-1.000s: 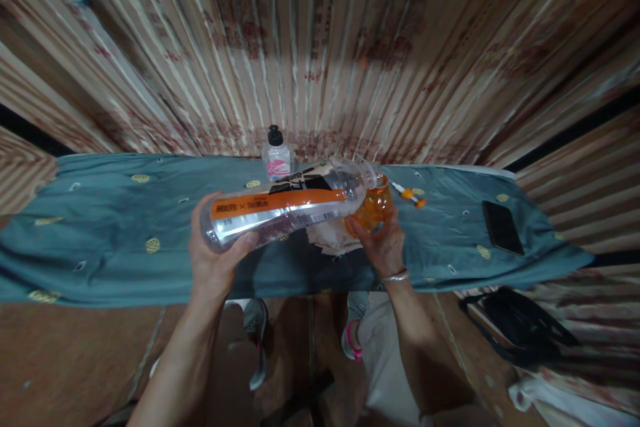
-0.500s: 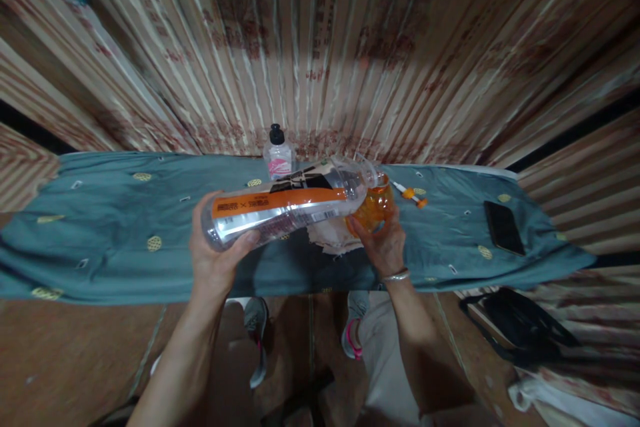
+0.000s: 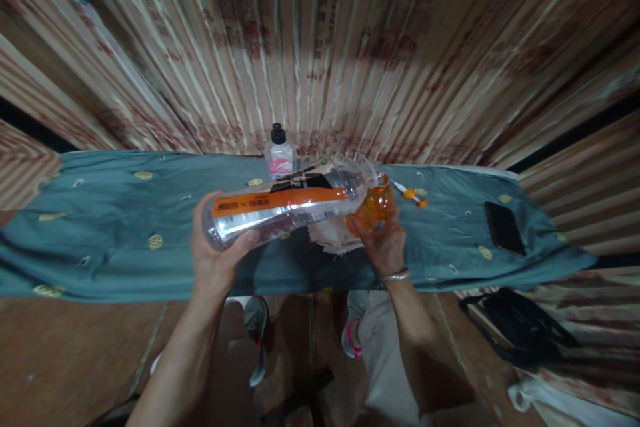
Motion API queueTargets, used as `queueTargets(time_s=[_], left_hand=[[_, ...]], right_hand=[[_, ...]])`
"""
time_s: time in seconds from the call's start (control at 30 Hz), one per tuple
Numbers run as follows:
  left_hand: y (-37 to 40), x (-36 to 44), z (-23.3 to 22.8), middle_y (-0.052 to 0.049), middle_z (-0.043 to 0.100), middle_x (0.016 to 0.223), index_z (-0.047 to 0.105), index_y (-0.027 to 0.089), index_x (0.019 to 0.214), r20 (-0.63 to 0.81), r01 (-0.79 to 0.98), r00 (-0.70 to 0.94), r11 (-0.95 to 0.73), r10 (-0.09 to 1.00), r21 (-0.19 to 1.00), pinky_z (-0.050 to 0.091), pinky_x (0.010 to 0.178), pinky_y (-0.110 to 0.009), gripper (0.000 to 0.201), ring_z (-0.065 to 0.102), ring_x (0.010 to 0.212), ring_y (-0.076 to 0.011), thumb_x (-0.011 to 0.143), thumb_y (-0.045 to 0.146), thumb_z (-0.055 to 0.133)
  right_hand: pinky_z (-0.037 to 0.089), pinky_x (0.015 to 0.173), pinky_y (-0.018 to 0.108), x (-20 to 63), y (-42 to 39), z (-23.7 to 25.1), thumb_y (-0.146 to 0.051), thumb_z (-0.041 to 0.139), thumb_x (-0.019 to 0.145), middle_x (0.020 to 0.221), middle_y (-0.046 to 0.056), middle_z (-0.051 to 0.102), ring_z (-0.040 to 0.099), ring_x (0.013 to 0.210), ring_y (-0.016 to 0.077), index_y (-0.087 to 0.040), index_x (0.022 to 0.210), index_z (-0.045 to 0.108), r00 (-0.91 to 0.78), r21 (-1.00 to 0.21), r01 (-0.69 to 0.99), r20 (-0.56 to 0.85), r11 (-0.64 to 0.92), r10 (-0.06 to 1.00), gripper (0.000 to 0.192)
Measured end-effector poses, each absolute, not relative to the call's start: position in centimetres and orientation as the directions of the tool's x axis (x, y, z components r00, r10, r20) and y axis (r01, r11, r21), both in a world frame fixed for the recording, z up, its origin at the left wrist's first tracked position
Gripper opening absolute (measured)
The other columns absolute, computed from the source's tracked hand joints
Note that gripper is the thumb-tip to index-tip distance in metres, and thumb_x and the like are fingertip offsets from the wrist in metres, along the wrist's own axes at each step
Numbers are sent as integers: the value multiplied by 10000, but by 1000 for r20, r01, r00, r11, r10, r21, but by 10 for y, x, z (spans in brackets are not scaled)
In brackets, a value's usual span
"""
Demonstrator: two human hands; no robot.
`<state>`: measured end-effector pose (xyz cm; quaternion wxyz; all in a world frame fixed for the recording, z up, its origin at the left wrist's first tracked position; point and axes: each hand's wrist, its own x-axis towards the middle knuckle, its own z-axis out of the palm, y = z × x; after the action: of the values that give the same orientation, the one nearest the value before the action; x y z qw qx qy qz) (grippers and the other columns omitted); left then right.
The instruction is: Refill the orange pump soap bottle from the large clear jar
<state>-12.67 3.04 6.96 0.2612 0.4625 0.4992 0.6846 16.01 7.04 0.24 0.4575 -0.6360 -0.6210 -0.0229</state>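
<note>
A clear bottle (image 3: 285, 207) is being gripped near its base by the left hand (image 3: 215, 257), lying nearly level, mouth pointing right into an orange cup (image 3: 373, 207) being clasped by the right hand (image 3: 383, 244)

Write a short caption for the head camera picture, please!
Left hand tips a clear bottle over an orange cup held by the right hand.

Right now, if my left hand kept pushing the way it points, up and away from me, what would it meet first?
Probably the teal cloth on the table beyond the left hand, which grips the tilted clear bottle; depth is hard to judge.
</note>
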Motion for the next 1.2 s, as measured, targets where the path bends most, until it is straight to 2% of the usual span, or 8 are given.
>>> queueTargets(time_s=[0.23,0.4,0.53,0.83,1.03,1.2], left_hand=[[31,-127,69,-36,687,1081,630,297,1220,377,120,-427,-361,822,925,571,862,-401,723,661,960,-242,557,444,880],[30,-127,70,-32,684,1077,638,303,1202,374,100,-437,-369,818,924,570,852,-390,710,653,963,-237,549,418,892],[30,-128,70,-22,686,1065,647,312,1184,363,82,-445,-367,819,927,571,858,-383,712,652,952,-230,528,416,904],[30,-127,69,-27,682,1072,635,318,1191,391,118,-434,-379,811,918,585,842,-404,698,661,956,-245,551,437,887],[29,-126,73,-35,686,1062,646,314,1174,376,101,-437,-371,817,923,577,851,-416,687,658,947,-256,542,418,894],[29,-127,72,-39,683,1069,638,314,1190,357,110,-439,-345,824,932,570,863,-445,708,657,961,-273,539,442,886]], right_hand=[[598,742,476,161,70,2,-651,669,772,1148,189,705,729,942,338,-154,1372,419,237,-548,821,577,156,782,818],[602,723,434,159,70,2,-654,629,817,1095,146,715,734,912,302,-181,1361,419,220,-532,824,614,192,758,751],[597,732,417,158,70,3,-624,651,820,1079,170,714,732,906,296,-139,1340,442,218,-530,822,630,208,746,741],[600,727,424,158,70,4,-643,668,785,1094,156,711,729,886,294,-156,1331,461,233,-536,823,621,188,749,760],[599,682,426,157,70,4,-660,673,772,1026,148,731,736,845,300,-149,1303,486,252,-534,830,616,160,747,760],[598,728,421,158,69,5,-690,666,769,1117,166,714,730,904,297,-158,1324,477,246,-547,820,602,168,759,791]])
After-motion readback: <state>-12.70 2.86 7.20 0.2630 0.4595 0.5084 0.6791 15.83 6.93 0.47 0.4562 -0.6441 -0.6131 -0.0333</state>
